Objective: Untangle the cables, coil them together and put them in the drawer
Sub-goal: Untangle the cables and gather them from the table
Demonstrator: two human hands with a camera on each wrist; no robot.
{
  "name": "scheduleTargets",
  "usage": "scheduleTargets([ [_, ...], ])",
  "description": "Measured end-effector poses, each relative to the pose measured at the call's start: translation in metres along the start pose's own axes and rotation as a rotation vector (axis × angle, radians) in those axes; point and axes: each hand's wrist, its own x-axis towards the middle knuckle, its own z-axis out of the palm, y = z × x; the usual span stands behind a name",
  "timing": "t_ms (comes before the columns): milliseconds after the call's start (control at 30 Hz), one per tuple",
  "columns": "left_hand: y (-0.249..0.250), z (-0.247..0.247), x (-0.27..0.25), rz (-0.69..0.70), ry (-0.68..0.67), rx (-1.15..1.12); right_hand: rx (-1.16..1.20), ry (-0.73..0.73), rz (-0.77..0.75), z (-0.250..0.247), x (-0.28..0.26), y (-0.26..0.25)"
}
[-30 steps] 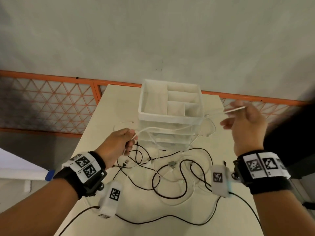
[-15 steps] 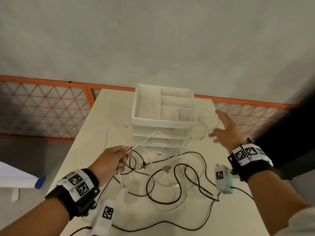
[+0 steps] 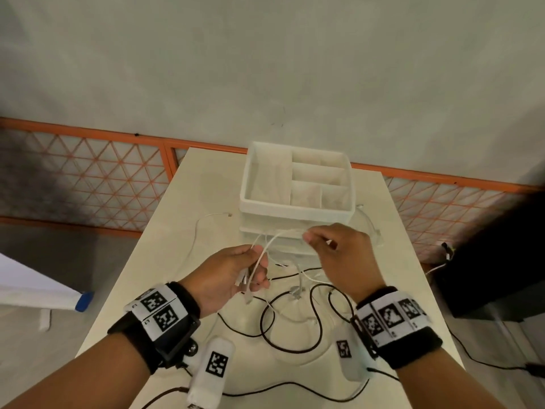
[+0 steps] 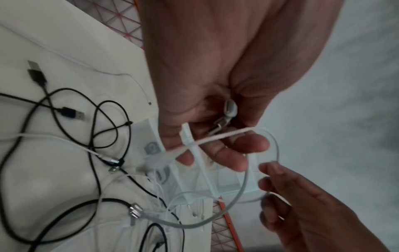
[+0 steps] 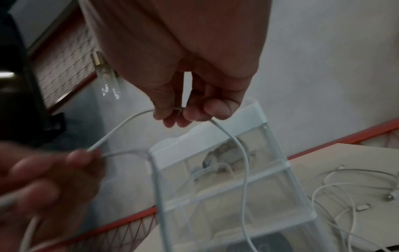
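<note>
At the far left, an orange metal lattice railing [image 3: 88,175] is running behind the pale rectangular table [image 3: 165,231], and a thin white cable end [image 3: 212,215] is lying loose on the tabletop just left of the drawer unit. The left hand [image 3: 227,276] is curling its fingers round a bunch of white charging cable [image 3: 265,249], with white and metal plug ends [image 4: 226,114] tucked against its palm in the left wrist view. From there the white cable is arching in a loop across to the right hand [image 3: 339,258], which is pinching it between thumb and fingertips [image 5: 194,114], both hands raised above the table. Directly behind the hands and partly hidden by them, the white translucent plastic drawer unit [image 3: 295,208] is standing with an open divided tray on top; something coiled is showing through its upper drawer wall, too blurred to identify. Below the hands, the tangled black cables [image 3: 295,329] are lying looped on the table, crossing more white cable strands, with black USB plugs [image 4: 71,114] lying apart toward the table's near side. At the far right, a dark object [image 3: 495,261] is standing beside the table.
</note>
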Motion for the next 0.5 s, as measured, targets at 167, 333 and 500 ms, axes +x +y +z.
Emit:
scheduleTargets([
  [167, -0.008, -0.006, -0.005, -0.053, -0.046, 0.056, -0.029, -0.001, 0.118, -0.013, 0.005, 0.015],
  [333, -0.007, -0.012, -0.004, -0.038, -0.018, 0.172, -0.091, -0.131, 0.282, -0.016, 0.006, 0.016],
  [500, 0.011, -0.001, -0.009, 0.116, -0.023, 0.486, 0.128, -0.576, 0.145, -0.001, -0.011, -0.023],
])
